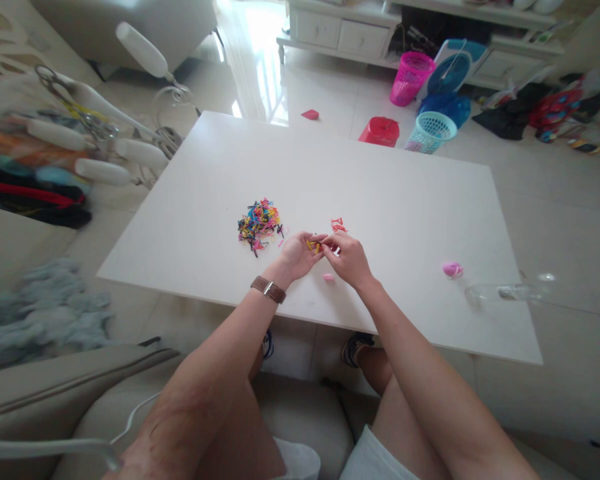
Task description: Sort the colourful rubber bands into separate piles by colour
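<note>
My left hand [298,255] is cupped palm up above the white table [380,193], with several small yellow bands [313,247], which look like hair ties, lying in it. My right hand [349,259] meets its fingertips in a pinch; what sits between those fingers is too small to name. Left of my hands lies a heaped pile of small multicoloured hair ties [258,225]. Just beyond my right hand is a little group of red-orange ones [337,225]. A small pink item [329,278] rests on the table below my hands.
Toward the table's right edge are a purple-pink item [453,269] and a clear glass-like object [505,292]. A white lamp-like stand [145,153] leans in at the left. Past the far edge stand a red stool [380,131], a light-blue basket [431,131] and a pink basket [411,79].
</note>
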`<state>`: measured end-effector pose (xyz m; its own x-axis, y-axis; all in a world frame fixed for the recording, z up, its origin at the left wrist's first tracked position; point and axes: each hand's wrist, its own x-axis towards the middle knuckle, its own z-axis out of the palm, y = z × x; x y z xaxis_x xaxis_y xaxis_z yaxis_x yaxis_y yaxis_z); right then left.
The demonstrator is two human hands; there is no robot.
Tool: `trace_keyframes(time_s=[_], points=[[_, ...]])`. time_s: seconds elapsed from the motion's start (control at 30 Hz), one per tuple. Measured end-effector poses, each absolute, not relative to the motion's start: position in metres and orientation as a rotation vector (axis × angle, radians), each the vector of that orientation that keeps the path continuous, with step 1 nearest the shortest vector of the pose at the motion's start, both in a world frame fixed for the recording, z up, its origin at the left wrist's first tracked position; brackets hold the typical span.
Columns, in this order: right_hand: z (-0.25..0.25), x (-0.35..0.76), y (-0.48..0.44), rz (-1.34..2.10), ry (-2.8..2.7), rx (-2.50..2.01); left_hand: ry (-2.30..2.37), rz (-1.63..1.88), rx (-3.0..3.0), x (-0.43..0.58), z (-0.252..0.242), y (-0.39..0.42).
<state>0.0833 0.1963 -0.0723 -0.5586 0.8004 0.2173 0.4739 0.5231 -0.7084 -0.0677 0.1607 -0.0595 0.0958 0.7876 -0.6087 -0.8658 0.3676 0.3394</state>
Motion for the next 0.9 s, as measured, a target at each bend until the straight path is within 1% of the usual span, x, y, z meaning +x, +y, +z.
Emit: trace_keyframes(time_s=[0.37,0.5,0.67,0.9], points=[[-0.0767,0.0839,0.196,0.878,-2.271,-0.996,0.828,1.194,-0.087,-0.067,-0.0556,0.16],[-0.0787,0.0837,0.1968,0.852,-2.253,-0.954,0.833,1.181,-0.076,-0.066,-0.0531,0.1602],[-0.0761,0.082,0.1954,0.869,-2.211,-0.889,0.854,1.127,-0.034,-0.0643,-0.0544,0.1599],[-0.078,0.0806,0.1953,0.844,-2.228,-0.926,0.891,1.041,0.029,-0.0603,-0.056,0.1589]])
